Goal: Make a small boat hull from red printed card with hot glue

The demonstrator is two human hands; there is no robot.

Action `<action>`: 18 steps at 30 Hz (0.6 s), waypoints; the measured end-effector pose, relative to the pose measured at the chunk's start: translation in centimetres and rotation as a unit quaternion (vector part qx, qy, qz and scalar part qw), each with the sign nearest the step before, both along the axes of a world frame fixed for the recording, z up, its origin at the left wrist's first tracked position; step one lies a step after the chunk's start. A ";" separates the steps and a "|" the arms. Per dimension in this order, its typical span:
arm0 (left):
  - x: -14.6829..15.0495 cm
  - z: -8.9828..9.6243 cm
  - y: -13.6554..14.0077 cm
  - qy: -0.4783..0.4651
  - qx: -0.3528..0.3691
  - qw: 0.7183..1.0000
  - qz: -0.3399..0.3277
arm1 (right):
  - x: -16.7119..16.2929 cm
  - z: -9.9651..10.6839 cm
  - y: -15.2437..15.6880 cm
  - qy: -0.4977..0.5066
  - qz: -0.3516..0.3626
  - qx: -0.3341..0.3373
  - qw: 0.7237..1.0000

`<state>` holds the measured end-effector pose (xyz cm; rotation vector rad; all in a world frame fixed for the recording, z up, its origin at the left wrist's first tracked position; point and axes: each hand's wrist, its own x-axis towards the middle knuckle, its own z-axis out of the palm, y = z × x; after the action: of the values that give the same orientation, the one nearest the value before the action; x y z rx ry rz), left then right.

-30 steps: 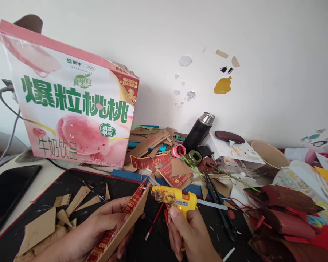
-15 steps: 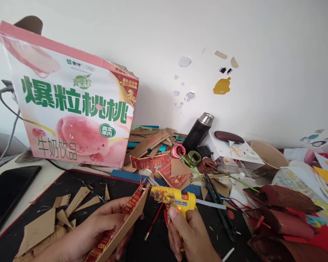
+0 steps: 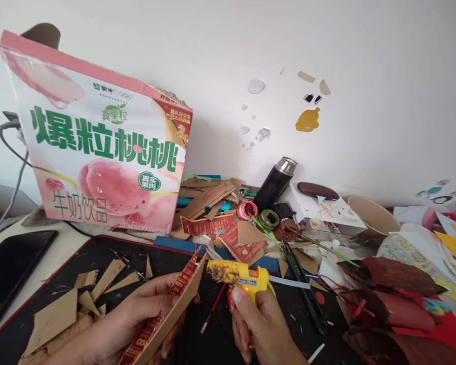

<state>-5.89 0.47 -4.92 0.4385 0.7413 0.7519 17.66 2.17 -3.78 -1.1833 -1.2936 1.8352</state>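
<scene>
My left hand (image 3: pixel 152 304) grips a folded strip of cardboard (image 3: pixel 175 312), red print on its inner face and plain brown outside. The strip tilts up toward the right. My right hand (image 3: pixel 262 314) is wrapped round the handle of a yellow hot glue gun (image 3: pixel 235 276), whose front is stained dark. A clear glue stick (image 3: pixel 291 282) juts from its back, and a small orange light glows on its side. The gun's nozzle points left at the upper end of the strip; its tip is hidden behind the cardboard.
A large drink carton (image 3: pixel 106 142) stands at the back left, near a phone (image 3: pixel 17 274). Cardboard scraps (image 3: pixel 57 314) lie left on the black mat. Behind are a black flask (image 3: pixel 275 185), a utility knife (image 3: pixel 306 289) and thread spools (image 3: pixel 268 220). Red-brown rolled pieces (image 3: pixel 399 309) sit right.
The glue gun has shifted slightly left, closer to the cardboard strip. My left hand and the strip have hardly moved.
</scene>
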 end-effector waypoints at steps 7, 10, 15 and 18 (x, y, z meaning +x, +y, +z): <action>0.0 -1.2 -0.1 0.009 0.006 1.000 0.014 | 0.0 0.0 0.0 -0.024 -0.018 0.004 1.000; 0.1 -0.6 0.1 0.011 0.012 1.000 0.009 | -0.1 0.0 -0.2 -0.052 -0.020 0.018 0.998; 0.3 1.3 0.3 0.036 0.028 0.999 -0.012 | -0.2 -0.2 -0.5 -0.085 -0.024 0.050 0.995; 0.3 1.6 0.3 0.042 0.041 0.998 -0.020 | -0.1 0.1 -0.7 -0.123 -0.024 0.114 0.986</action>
<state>-5.64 0.77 -3.32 0.5600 0.7801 0.7306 17.57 1.50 -3.71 -1.3317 -1.5502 1.4947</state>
